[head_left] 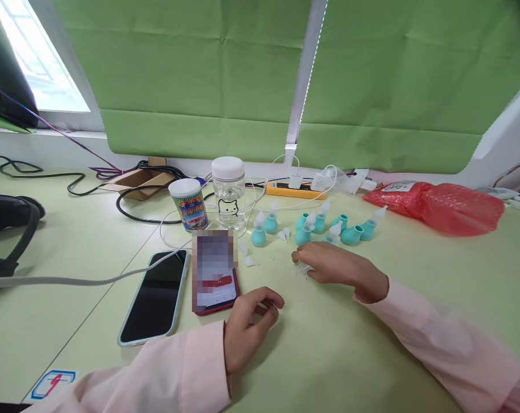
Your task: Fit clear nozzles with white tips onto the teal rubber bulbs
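Note:
My right hand (329,263) reaches down to the table with curled fingers, at a few small clear pieces (303,268); whether it grips one is too small to tell. My left hand (252,324) rests on the table with its fingers bent and nothing visible in them. Beyond my right hand stand several teal bulbs (258,237), some with clear-white pointed nozzles (334,230) on top. One open teal bulb (352,234) lies tilted. Small white tips (284,234) lie between the bulbs, and another white piece (248,261) is nearer the phones.
Two phones (159,298) lie left of my left hand. Behind them stand a printed tub (189,206) and a clear white-lidded jar (229,198). An orange power strip (281,190), cables and a cardboard box (142,182) line the back; a red plastic bag (453,206) lies right.

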